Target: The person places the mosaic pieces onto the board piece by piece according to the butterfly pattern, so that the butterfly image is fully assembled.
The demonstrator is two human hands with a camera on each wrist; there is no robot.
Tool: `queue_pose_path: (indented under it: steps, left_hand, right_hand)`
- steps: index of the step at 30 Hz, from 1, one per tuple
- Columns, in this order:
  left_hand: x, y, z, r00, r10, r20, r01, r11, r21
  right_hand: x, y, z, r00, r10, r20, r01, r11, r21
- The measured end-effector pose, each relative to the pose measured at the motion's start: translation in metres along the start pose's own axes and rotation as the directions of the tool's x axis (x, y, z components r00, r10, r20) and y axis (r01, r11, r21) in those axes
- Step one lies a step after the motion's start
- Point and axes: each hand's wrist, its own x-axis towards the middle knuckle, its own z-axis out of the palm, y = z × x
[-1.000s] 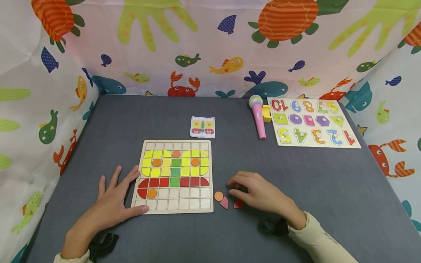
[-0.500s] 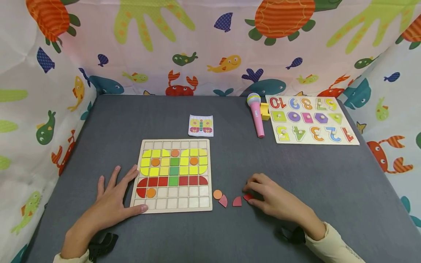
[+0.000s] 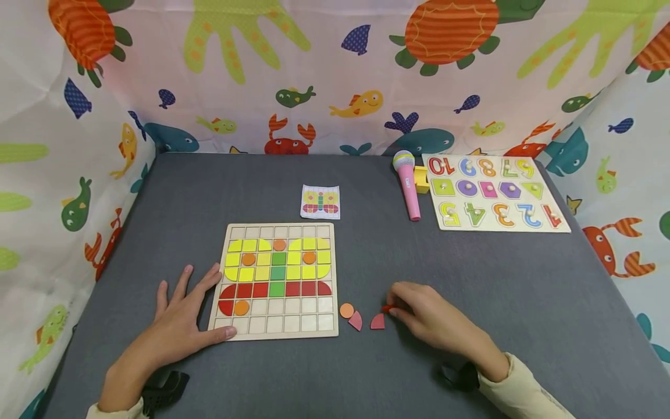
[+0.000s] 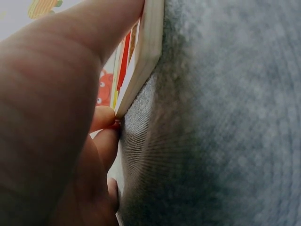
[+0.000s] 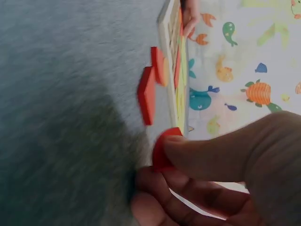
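Note:
A wooden grid board (image 3: 309, 322) lies on the table with yellow, green, red and orange tiles in a butterfly-like pattern. At its left side, my left hand (image 3: 170, 326) rests with fingers spread; the thumb touches the near left corner and a fingertip the left edge. To the right of the board, my right hand (image 3: 431, 317) pinches a red quarter-circle tile (image 5: 161, 153) between thumb and finger. Two more quarter-circle tiles lie between that hand and the board, the nearer one (image 3: 377, 322) just left of the fingertips. Beside the board's edge is an orange round tile (image 3: 346, 311).
Behind the board lies a small pattern card (image 3: 320, 202). A pink toy microphone (image 3: 408, 189), a yellow block (image 3: 421, 180) and a number-and-shape puzzle board (image 3: 499, 193) are at the back right. A sea-animal printed cloth (image 3: 324, 58) borders the grey table.
My right hand has moved right, away from the board, and picked up a red quarter-circle tile, now tipped up between the fingertips. My left hand has stayed at the board.

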Motion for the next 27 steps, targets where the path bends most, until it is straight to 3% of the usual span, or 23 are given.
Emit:
queue_pose_path:
  steps: [5,16,20,27]
  left_hand:
    - [0.001,0.0,0.0,1.0,0.002,0.006,-0.002,1.0,-0.004]
    - [0.001,0.001,0.0,1.0,0.014,-0.001,-0.014,1.0,-0.006]
    - [0.001,0.001,-0.001,1.0,0.019,-0.004,-0.019,1.0,-0.009]
    - [0.0,0.001,-0.001,1.0,0.011,-0.004,-0.011,1.0,-0.005]
  right_hand:
    - [0.014,-0.003,0.003,0.999,0.02,-0.027,-0.016,0.993,0.12]
    - [0.054,-0.009,0.015,0.995,0.092,0.033,-0.098,0.938,0.333]
    - [0.064,-0.013,0.02,0.996,0.086,0.027,-0.09,0.925,0.37]
    - [0.087,-0.03,0.027,0.999,0.027,0.043,-0.041,0.931,0.362]
